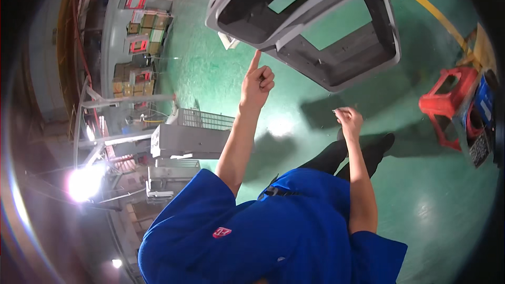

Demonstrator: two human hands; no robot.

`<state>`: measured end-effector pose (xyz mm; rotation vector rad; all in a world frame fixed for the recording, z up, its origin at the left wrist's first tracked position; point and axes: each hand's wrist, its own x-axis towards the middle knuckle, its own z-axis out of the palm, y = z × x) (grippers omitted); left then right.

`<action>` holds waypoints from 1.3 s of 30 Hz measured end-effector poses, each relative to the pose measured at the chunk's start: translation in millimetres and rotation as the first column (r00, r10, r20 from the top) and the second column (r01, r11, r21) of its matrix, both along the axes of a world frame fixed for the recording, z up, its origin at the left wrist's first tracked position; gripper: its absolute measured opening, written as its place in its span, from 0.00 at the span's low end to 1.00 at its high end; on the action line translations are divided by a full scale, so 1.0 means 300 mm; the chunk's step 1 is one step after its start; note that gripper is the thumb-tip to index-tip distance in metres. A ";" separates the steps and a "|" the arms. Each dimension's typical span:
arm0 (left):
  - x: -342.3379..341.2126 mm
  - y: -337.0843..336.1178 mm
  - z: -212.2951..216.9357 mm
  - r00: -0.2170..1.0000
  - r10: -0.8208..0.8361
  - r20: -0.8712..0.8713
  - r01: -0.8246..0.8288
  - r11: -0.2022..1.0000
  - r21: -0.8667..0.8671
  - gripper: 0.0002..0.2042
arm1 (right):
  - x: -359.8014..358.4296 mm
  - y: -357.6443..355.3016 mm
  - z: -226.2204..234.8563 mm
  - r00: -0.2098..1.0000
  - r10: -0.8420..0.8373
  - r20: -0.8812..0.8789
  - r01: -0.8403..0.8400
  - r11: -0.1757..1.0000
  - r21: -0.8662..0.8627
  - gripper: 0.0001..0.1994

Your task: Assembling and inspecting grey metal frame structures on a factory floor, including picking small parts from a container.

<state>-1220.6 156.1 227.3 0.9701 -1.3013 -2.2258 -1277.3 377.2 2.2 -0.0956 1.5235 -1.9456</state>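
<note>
The grey housing point(315, 12), a large frame with two wide openings, sits from 12 to 1 o'clock, reading the dial from the middle of the view, tilted and partly cut off by the top edge. The left hand point(257, 85), near 12 o'clock, grasps nothing visible: its index finger stretches toward the housing's lower rim at about 7 o'clock on the frame, while the other fingers curl into the palm. The fingertip meets that rim in the view, though whether it presses, barely touches or only points cannot be told. The right hand point(351, 121), near 3 o'clock and well apart from the housing, has its fingers drawn in close to the thumb; something tiny could be pinched there, but I cannot tell. The step in hand looks like pointing out or feeling along the rim rather than lifting, since neither hand grips the frame. As I judge it, the next move calls for a steady fingertip along that edge, and for the right hand to rise toward 12 o'clock if both are needed. On the green floor point(421, 194), a red stool point(447, 93) stands well out toward 3 o'clock; a vented grey cabinet point(189, 141) lies toward 9 o'clock, near the left forearm.
</note>
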 end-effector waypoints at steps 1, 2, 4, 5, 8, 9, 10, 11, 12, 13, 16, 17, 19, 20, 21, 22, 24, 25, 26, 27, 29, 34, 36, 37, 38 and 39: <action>0.003 0.000 0.001 1.000 0.007 0.008 -0.007 1.000 -0.002 0.32 | 0.023 0.045 -0.054 0.999 0.010 0.046 -0.010 1.000 0.002 0.07; 0.002 0.001 0.000 1.000 0.011 0.012 -0.011 1.000 -0.003 0.32 | 0.048 0.096 -0.097 0.999 0.011 0.038 -0.015 0.994 0.111 0.07; -0.003 0.012 0.003 1.000 0.024 -0.002 -0.024 1.000 0.001 0.32 | 0.080 0.184 -0.151 0.997 -0.024 0.079 0.006 0.976 0.218 0.07; -0.005 0.016 0.003 0.999 0.035 0.002 -0.035 0.999 0.006 0.31 | 0.094 0.228 -0.183 0.986 -0.064 0.153 0.032 0.978 0.205 0.07; -0.004 0.025 0.008 0.999 0.044 0.003 -0.044 0.999 0.012 0.31 | 0.103 0.351 -0.244 0.964 -0.142 0.224 0.072 0.953 0.295 0.06; 0.000 0.023 0.012 1.000 0.031 -0.004 -0.031 0.999 0.009 0.31 | 0.102 0.390 -0.256 0.961 -0.166 0.221 0.082 0.936 0.343 0.06; 0.009 0.021 0.006 1.000 0.025 -0.010 -0.025 1.000 0.013 0.32 | 0.101 0.436 -0.292 0.953 -0.188 0.237 0.094 0.929 0.358 0.05; 0.010 0.023 0.008 1.000 0.029 -0.001 -0.029 1.000 0.007 0.32 | 0.096 0.468 -0.290 0.943 -0.211 0.257 0.104 0.922 0.373 0.05; 0.010 0.025 0.012 0.999 0.033 0.008 -0.033 0.999 0.002 0.32 | 0.096 0.503 -0.286 0.929 -0.242 0.281 0.121 0.914 0.388 0.05; 0.008 0.033 0.017 0.999 0.036 0.013 -0.036 0.999 0.001 0.32 | 0.094 0.549 -0.299 0.931 -0.250 0.266 0.123 0.901 0.415 0.05; 0.007 0.041 0.018 0.999 0.037 -0.016 -0.036 0.999 0.031 0.33 | 0.083 0.644 -0.322 0.951 -0.204 0.234 0.060 0.860 0.506 0.06; 0.008 0.042 0.020 0.999 0.041 -0.026 -0.040 0.998 0.050 0.33 | 0.085 0.665 -0.321 0.957 -0.194 0.216 0.047 0.838 0.544 0.06; 0.008 0.046 0.015 0.998 0.051 -0.046 -0.047 0.995 0.089 0.34 | 0.088 0.704 -0.312 0.968 -0.173 0.179 0.026 0.786 0.618 0.06; 0.004 0.053 0.015 0.996 0.081 -0.025 -0.079 0.993 0.091 0.34 | 0.086 0.720 -0.308 0.969 -0.155 0.194 -0.001 0.779 0.628 0.06; 0.006 0.051 0.010 0.996 0.073 -0.048 -0.069 0.994 0.089 0.34 | 0.084 0.731 -0.304 0.970 -0.140 0.199 -0.018 0.772 0.635 0.06; 0.009 0.052 0.001 0.996 0.064 -0.067 -0.058 0.994 0.090 0.33 | 0.089 0.744 -0.297 0.970 -0.127 0.206 -0.037 0.763 0.646 0.06; 0.006 0.061 0.004 0.995 0.071 -0.072 -0.064 0.993 0.103 0.33 | 0.080 0.762 -0.291 0.969 -0.108 0.222 -0.067 0.750 0.658 0.05; 0.003 0.067 0.010 0.995 0.080 -0.056 -0.074 0.992 0.104 0.32 | 0.078 0.763 -0.283 0.971 -0.094 0.221 -0.082 0.736 0.672 0.05; 0.000 0.070 0.013 0.995 0.089 -0.039 -0.084 0.991 0.104 0.32 | 0.071 0.757 -0.281 0.972 -0.079 0.220 -0.097 0.721 0.686 0.06; 0.000 0.071 0.008 0.995 0.097 -0.022 -0.094 0.990 0.104 0.32 | 0.063 0.752 -0.278 0.973 -0.064 0.220 -0.111 0.706 0.699 0.06; 0.007 0.066 -0.002 0.995 0.098 -0.029 -0.095 0.991 0.098 0.32 | 0.054 0.751 -0.327 0.987 -0.003 0.159 -0.110 0.709 0.697 0.07; 0.001 0.058 -0.036 0.992 0.123 -0.006 -0.122 0.988 0.099 0.33 | 0.021 0.678 -0.341 0.988 -0.063 0.143 -0.045 0.760 0.649 0.07; -0.020 0.070 -0.026 0.992 0.124 0.002 -0.124 0.990 0.065 0.33 | 0.021 0.656 -0.340 0.983 -0.093 0.157 -0.023 0.791 0.612 0.06; -0.024 0.083 -0.025 0.992 0.130 0.002 -0.129 0.990 0.052 0.33 | 0.017 0.659 -0.338 0.982 -0.103 0.160 -0.013 0.803 0.596 0.06; -0.025 0.084 -0.030 0.990 0.140 0.004 -0.140 0.988 0.063 0.34 | 0.019 0.663 -0.335 0.974 -0.134 0.183 0.004 0.818 0.575 0.06; -0.029 0.090 -0.032 0.990 0.140 0.002 -0.140 0.988 0.062 0.34 | 0.032 0.676 -0.327 0.968 -0.166 0.191 0.024 0.811 0.585 0.06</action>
